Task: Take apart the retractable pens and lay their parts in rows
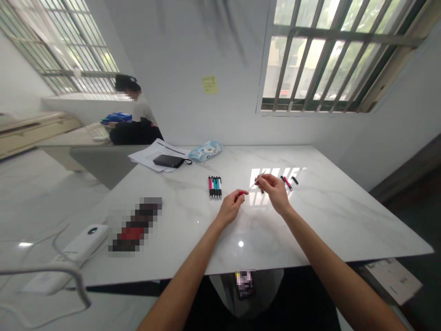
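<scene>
Both my hands hover over the middle of a white marble table [310, 220]. My left hand [231, 207] pinches a small red pen part [243, 192] at its fingertips. My right hand [274, 189] holds a thin pale pen refill [255, 181] that slants up to the right, its lower end close to the red part. A row of several pens [214, 186] in pink, teal and black lies just left of my hands. Loose pen pieces, one red [288, 183] and one black [295, 180], lie right of my right hand.
Papers [156, 154] with a black case [168, 161] on them and a blue wipes packet [206, 151] sit at the table's far left. A white device [82, 243] with cables lies at the near left. Another person [132, 110] sits at a desk beyond.
</scene>
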Demonstrator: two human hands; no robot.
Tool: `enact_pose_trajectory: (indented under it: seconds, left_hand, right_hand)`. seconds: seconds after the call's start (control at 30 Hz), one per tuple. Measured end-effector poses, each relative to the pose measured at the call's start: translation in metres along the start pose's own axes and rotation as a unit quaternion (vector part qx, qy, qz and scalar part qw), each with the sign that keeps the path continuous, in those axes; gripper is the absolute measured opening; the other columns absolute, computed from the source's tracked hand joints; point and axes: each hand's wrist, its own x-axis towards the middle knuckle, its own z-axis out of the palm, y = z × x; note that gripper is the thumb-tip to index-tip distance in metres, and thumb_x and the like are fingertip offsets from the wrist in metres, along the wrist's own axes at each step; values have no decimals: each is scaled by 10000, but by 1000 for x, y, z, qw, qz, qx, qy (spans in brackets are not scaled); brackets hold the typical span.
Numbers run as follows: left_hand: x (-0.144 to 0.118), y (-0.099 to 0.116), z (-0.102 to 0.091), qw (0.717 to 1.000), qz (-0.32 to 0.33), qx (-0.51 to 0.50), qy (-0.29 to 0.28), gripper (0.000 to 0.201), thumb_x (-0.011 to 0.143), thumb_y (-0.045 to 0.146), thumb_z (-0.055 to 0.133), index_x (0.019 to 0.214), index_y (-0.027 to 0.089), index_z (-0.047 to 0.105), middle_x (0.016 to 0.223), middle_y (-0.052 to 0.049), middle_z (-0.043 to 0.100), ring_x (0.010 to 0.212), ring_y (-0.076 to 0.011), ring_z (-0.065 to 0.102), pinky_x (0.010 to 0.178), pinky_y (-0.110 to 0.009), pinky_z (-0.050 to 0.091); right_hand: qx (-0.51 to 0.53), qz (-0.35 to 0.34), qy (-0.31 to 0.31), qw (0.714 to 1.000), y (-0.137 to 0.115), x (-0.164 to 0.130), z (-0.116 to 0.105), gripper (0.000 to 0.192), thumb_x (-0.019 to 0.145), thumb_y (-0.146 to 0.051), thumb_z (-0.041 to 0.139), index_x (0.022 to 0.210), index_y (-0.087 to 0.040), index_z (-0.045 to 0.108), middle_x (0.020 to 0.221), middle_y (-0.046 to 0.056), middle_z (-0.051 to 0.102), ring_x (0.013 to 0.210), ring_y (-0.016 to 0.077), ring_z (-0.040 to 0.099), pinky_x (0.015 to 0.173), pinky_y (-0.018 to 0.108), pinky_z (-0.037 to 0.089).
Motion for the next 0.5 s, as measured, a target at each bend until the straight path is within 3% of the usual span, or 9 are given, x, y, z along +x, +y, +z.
enact_pose_trajectory:
  seconds: [0.1,0.2,0.3,0.4,0.5]
  left_hand:
    - [7,3,1,999,-11,-36,31,412,921,472,608,1129,152,764,702,14,556,648,-134,467,628,-256,374]
    - [20,11,9,997,-24,-67,43,512,846,557,734,1154,150,765,743,3,608,645,-125,451,613,-257,354]
    - [37,18,22,995,-25,-91,29,531,756,597,817,1025,140,790,733,-6,629,634,-118,438,597,-260,334]
    - [53,21,32,992,-35,-113,36,475,747,600,820,848,138,769,613,25,545,583,-103,390,557,-258,279]
    - [63,19,33,987,-44,-148,47,428,758,564,815,816,145,746,612,27,547,566,-93,394,545,-252,278]
  right_hand:
    - [-47,-21,11,999,2,-1,-8,349,814,-503,796,968,-191,776,949,87,804,856,222,746,825,361,598]
    - [-132,-20,-15,991,8,-5,-12,343,834,-509,775,965,-195,812,931,86,813,821,234,753,778,360,608]
    - [-166,-19,-21,986,12,-8,-15,360,843,-527,767,974,-197,826,909,84,822,819,247,764,769,363,617]
    - [-188,-22,-26,982,12,-9,-21,350,844,-524,768,980,-207,829,930,83,829,840,257,777,807,386,633]
    - [-224,-37,-48,973,12,-6,-40,295,854,-494,764,983,-234,820,928,63,828,832,250,783,839,417,642]
